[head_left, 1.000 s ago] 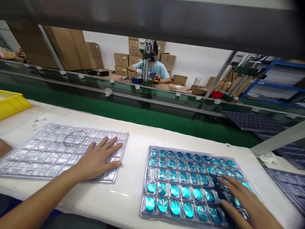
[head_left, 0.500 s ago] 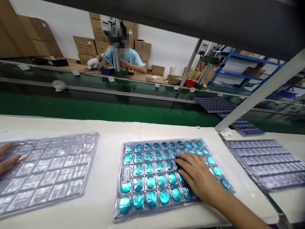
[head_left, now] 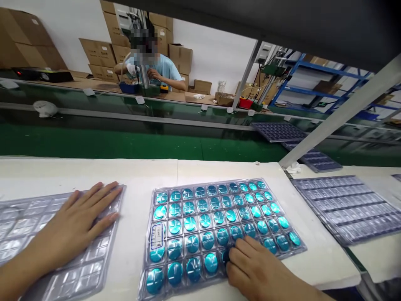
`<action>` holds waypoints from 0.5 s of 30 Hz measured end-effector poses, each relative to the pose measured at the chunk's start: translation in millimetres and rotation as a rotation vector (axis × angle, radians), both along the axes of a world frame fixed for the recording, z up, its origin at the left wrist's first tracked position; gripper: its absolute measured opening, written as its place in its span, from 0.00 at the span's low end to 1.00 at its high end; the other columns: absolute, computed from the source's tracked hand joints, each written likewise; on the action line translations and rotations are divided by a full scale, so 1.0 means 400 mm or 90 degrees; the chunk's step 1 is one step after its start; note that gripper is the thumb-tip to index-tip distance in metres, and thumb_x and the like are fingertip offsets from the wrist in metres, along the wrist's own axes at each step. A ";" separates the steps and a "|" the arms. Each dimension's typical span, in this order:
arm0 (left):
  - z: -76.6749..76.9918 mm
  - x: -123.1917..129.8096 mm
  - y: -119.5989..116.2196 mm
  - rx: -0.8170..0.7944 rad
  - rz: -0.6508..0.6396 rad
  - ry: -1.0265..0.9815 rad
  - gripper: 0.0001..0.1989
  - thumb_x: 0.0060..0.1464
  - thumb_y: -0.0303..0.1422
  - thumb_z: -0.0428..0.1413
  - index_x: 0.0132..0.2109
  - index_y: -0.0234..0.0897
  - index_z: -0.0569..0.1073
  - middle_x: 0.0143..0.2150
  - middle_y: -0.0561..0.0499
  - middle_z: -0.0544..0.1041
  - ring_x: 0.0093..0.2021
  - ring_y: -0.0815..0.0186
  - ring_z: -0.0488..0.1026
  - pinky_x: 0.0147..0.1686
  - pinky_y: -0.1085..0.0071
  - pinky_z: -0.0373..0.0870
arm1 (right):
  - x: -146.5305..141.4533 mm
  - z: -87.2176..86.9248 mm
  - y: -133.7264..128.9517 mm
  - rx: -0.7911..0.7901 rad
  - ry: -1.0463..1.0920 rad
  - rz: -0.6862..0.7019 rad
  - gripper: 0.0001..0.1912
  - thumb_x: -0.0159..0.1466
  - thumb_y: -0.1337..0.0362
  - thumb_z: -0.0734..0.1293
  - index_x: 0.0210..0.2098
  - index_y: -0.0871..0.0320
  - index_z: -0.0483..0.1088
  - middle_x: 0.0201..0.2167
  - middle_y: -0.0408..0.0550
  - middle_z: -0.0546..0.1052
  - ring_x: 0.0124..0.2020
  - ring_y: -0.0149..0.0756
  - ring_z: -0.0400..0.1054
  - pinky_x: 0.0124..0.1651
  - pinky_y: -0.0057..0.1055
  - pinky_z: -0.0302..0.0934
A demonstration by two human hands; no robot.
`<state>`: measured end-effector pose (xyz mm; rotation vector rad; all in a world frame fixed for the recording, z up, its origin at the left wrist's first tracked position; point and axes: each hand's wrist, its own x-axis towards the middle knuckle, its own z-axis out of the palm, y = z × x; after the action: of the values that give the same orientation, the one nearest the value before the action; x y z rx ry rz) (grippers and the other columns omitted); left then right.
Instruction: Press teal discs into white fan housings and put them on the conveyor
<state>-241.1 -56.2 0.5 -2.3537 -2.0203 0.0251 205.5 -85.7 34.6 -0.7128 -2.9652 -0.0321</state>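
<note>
White table (head_left: 134, 172) in a workshop, with a green conveyor (head_left: 125, 144) running behind it. Across the conveyor, a person (head_left: 166, 70) in a light blue shirt works at a machine, with cardboard boxes (head_left: 180, 58) stacked behind. Blue shelves (head_left: 305, 93) stand at the upper right, and a slanting white post (head_left: 341, 109) rises from the table's far edge.

Near the centre of the table lies the disc tray (head_left: 166, 238), clear plastic, with rows of shiny blue-green discs (head_left: 205, 220) set in its compartments. A small label (head_left: 157, 236) sits by its left side; the writing is too blurred to read.

The right hand (head_left: 255, 267) is at the near edge of the disc tray, its fingers curled inward with the knuckles up, covering part of the nearest row. The fingertips are hidden, so whether they grip the edge, hold a disc or merely touch cannot be told.

To the left, the left hand (head_left: 77, 225) lies flat over a clear tray (head_left: 77, 282), palm down and grasping nothing. Its fingers are stretched out and slightly parted, the thumb set well apart, all pointing toward that tray's right edge.

Another tray (head_left: 347, 209) lies at the right, beyond a gap in the table.
</note>
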 end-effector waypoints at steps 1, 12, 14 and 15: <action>-0.003 -0.002 0.006 -0.006 0.000 0.007 0.32 0.65 0.49 0.41 0.72 0.48 0.50 0.74 0.54 0.53 0.73 0.54 0.46 0.68 0.47 0.42 | 0.001 0.003 0.004 -0.028 -0.010 0.003 0.13 0.57 0.67 0.75 0.32 0.56 0.66 0.31 0.42 0.73 0.32 0.38 0.64 0.39 0.37 0.57; 0.120 0.201 -0.040 0.006 0.110 -0.115 0.32 0.62 0.48 0.39 0.62 0.34 0.69 0.69 0.39 0.63 0.67 0.50 0.61 0.64 0.52 0.58 | 0.009 0.026 0.025 -0.212 0.034 -0.009 0.14 0.69 0.54 0.66 0.32 0.55 0.64 0.34 0.41 0.74 0.36 0.36 0.64 0.41 0.34 0.55; 0.114 0.267 -0.061 -0.048 0.157 -0.198 0.32 0.63 0.51 0.38 0.61 0.37 0.69 0.57 0.41 0.76 0.53 0.54 0.76 0.49 0.62 0.74 | 0.014 0.021 0.023 -0.197 0.071 -0.015 0.13 0.68 0.59 0.67 0.31 0.56 0.62 0.33 0.41 0.73 0.35 0.35 0.63 0.40 0.33 0.55; 0.108 0.291 -0.068 -0.091 0.188 -0.264 0.31 0.62 0.52 0.39 0.60 0.37 0.69 0.51 0.42 0.80 0.47 0.55 0.78 0.43 0.64 0.76 | 0.015 0.017 0.021 -0.181 0.089 -0.018 0.12 0.67 0.63 0.68 0.30 0.57 0.62 0.32 0.41 0.73 0.35 0.34 0.62 0.39 0.33 0.54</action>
<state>-124.5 -83.5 43.8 -2.2610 -2.6235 -0.3479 211.7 -77.2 41.4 -0.7532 -2.8543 0.4273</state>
